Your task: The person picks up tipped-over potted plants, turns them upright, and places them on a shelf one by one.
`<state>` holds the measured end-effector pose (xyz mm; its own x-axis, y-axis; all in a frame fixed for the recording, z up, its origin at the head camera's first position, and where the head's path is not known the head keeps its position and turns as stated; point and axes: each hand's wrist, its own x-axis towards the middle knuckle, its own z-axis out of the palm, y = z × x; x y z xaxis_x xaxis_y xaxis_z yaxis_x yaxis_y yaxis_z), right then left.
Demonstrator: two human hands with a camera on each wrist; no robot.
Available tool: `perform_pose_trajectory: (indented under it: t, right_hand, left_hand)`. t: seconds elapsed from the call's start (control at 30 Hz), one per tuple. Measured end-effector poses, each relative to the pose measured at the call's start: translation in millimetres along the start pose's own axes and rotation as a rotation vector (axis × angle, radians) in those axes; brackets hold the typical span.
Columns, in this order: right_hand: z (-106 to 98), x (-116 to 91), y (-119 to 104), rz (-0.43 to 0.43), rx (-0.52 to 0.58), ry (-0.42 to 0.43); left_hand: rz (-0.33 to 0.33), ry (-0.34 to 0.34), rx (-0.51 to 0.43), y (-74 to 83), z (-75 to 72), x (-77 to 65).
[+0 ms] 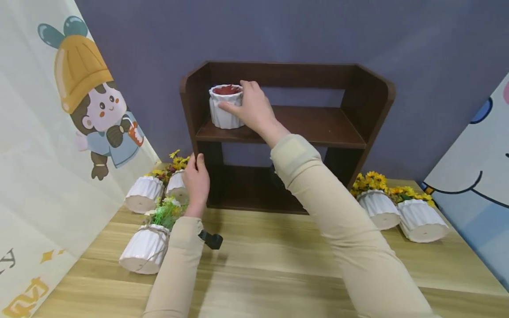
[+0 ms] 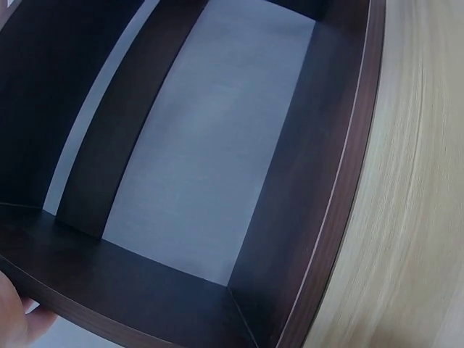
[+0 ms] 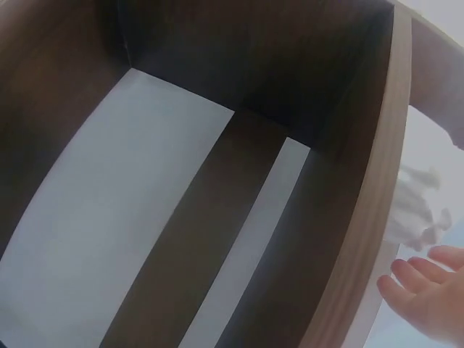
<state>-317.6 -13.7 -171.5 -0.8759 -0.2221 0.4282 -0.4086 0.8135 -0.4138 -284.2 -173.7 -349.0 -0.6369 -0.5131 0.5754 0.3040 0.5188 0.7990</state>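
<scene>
A dark brown two-tier shelf unit (image 1: 314,123) stands on the wooden table against a blue-grey wall. On its upper board at the left end is a white fluted pot (image 1: 222,115) with dark red contents. My right hand (image 1: 256,106) holds this pot from its right side, thumb across the front and fingers by the rim. In the right wrist view, fingertips (image 3: 406,279) show close to the pot (image 3: 417,206). Lower down, my left hand (image 1: 196,179) grips the front edge of the left side panel; in the left wrist view only part of it (image 2: 14,319) appears.
Left on the table lie several white pots with flowers, among them one with greenery (image 1: 145,249). Two more pots with yellow flowers, including one nearer the edge (image 1: 423,223), lie right of the shelf. A printed cartoon sheet (image 1: 36,154) borders the left.
</scene>
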Motion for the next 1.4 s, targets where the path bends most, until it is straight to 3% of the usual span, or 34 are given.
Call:
perform_pose_trajectory:
  t: [0.5, 0.9, 1.23, 1.4]
  right_hand:
    - [-9, -30, 7, -0.052, 0.042, 0.035]
    - [-15, -61, 21, -0.176, 0.101, 0.230]
    - [-9, -94, 39, -0.262, 0.213, 0.375]
    - [-12, -108, 44, -0.293, 0.239, 0.406]
  left_hand:
    - [-0.001, -0.008, 0.007, -1.5, 0.7, 2.6]
    - [-0.011, -0.017, 0.007, -1.1, 0.0, 3.2]
    - [0.013, -0.020, 0.008, -6.1, -4.3, 0.9]
    - [0.045, -0.030, -0.004, -7.0, -6.0, 2.0]
